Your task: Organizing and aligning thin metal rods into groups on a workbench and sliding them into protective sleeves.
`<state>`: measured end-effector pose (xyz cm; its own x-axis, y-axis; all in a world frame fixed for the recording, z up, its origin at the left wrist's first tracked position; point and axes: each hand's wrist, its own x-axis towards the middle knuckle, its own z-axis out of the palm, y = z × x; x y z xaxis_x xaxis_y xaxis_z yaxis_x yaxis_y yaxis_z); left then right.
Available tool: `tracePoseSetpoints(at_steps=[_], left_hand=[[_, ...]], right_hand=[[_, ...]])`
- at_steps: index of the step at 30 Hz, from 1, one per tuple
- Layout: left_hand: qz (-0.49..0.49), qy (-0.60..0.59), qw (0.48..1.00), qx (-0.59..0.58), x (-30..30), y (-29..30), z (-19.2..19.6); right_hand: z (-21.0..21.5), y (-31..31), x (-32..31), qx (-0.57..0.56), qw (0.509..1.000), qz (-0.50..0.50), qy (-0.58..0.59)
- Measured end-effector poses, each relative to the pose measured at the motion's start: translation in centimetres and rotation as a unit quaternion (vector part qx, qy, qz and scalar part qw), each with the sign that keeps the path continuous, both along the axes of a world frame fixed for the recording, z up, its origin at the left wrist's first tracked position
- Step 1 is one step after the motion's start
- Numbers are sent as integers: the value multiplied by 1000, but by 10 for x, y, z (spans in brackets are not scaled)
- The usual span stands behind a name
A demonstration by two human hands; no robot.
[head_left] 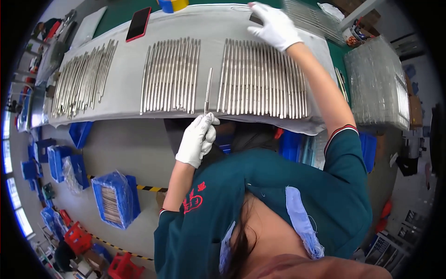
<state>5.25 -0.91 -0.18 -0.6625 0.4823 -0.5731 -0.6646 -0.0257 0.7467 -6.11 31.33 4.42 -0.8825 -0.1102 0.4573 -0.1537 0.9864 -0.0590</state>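
Holding a metal rod (209, 88) outward

We have the left hand (197, 141) clamped on its near end, at the table's (126, 76) near edge; long axis points toward the table's far edge. Right hand (275, 27): blurred, thumb and fingers apart, by that far edge.

Right hand (275, 27) is blurred at the top of the head view, can't tell if its fingers hold anything, and it partly covers a small dark item (255, 18) whose kind is unclear. Left hand (196, 139) hides the lower end of its rod (208, 90); the desk (125, 69) overhead partly blocks a blue bin (290, 145). Top edge clips the blue-and-yellow roll (173, 5) and clear trays (312, 21), lower edge crops the wearer, and small stuff in the bucket (354, 36) is too tiny to identify.
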Motion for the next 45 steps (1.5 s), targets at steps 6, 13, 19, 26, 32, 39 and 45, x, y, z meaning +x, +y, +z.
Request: tracePoseSetpoints(at_steps=[6,13,19,26,32,39,45], left_hand=[[14,-141,983,118,5,-7,-31],[50,-158,979,121,5,-12,-38],[79,-174,980,55,6,-12,-35],[54,-156,983,76,0,-11,-38],[73,-292,913,274,-3,-13,-28],[103,-392,814,416,-3,-14,-20],[93,-353,834,413,2,-14,-21]], right_hand=[[29,20,0,113,966,-137,-189],[31,23,-10,34,957,-170,-232],[47,-30,41,7,971,-65,-229],[1,-36,110,37,990,41,-128],[-22,-24,126,0,982,17,-189],[-24,-25,127,0,981,18,-191],[-28,-23,128,-12,985,26,-170]])
